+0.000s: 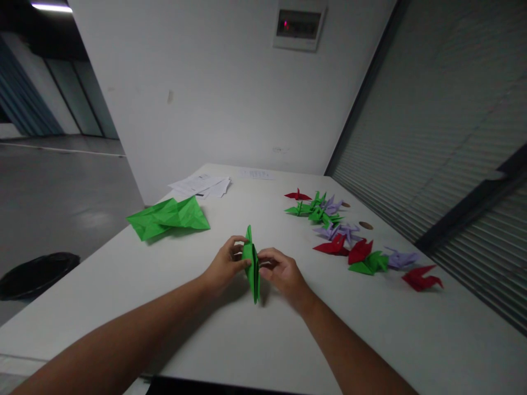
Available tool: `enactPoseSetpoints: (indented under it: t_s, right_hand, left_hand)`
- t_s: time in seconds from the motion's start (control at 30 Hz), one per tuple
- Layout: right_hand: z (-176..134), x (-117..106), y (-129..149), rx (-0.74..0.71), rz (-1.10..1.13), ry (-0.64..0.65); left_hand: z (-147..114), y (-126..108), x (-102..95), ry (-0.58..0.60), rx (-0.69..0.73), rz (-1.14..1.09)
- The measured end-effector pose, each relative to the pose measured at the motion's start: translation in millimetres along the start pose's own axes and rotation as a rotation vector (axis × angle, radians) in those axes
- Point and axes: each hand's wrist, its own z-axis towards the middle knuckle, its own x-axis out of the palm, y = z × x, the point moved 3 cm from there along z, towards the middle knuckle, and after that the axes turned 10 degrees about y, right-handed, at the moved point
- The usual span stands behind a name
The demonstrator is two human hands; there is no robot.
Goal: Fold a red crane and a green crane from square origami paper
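Between my two hands, above the middle of the white table (pixel 230 340), a folded piece of green origami paper (pixel 252 263) stands on edge. It is narrow, with layered folds and pointed ends. My left hand (pixel 225 260) pinches its left side, thumb toward me and fingers behind. From the other side, my right hand (pixel 282 271) grips the right edge with thumb and curled fingers. The fingertips of both hands are partly hidden by the paper.
Several red, green and purple folded paper birds (pixel 337 244) lie along the table's right side. Creased green paper sheets (pixel 168 216) rest at the left, with printed papers (pixel 201 185) behind. A black-lined bin (pixel 39 274) stands left of the table; window blinds (pixel 444 120) flank the right.
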Motion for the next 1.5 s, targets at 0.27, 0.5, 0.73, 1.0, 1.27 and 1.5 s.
enactPoseSetpoints:
  t_s: [0.27, 0.5, 0.73, 1.0, 1.27, 1.5]
  right_hand:
    - [-3, 2, 1, -0.071, -0.301, 0.065]
    - [-7, 6, 12, -0.119, -0.534, 0.105]
    - [-7, 5, 14, -0.157, -0.594, 0.119]
    - [-6, 5, 14, -0.170, -0.603, 0.092]
    - [-4, 5, 12, -0.198, -0.628, 0.103]
    - [-2, 0, 7, -0.201, -0.754, 0.032]
  left_hand:
    - [1, 4, -1.8, -0.038, -0.009, -0.124]
    - [3, 2, -3.3, -0.126, 0.020, 0.068]
    - [5, 6, -7.6, -0.120, 0.013, 0.065]
    - [5, 6, -9.2, -0.082, 0.042, 0.015]
    - [4, 2, -5.5, -0.119, -0.025, -0.153]
    - [3, 1, -0.9, -0.075, -0.116, -0.302]
